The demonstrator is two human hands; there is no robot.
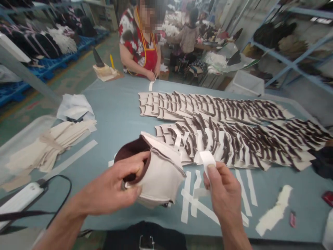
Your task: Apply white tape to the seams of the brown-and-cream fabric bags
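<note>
My left hand is closed around a stack of cream fabric pieces with a dark brown lining, held just above the near edge of the blue-grey table. My right hand pinches a short white strip between thumb and fingers, just right of the stack. Several more white strips lie on the table below both hands.
Two long rows of cream and brown cut pieces cover the table's middle and right. A pile of beige strips lies at the left, with a white power strip and black cable. A person in a red apron works at the far edge.
</note>
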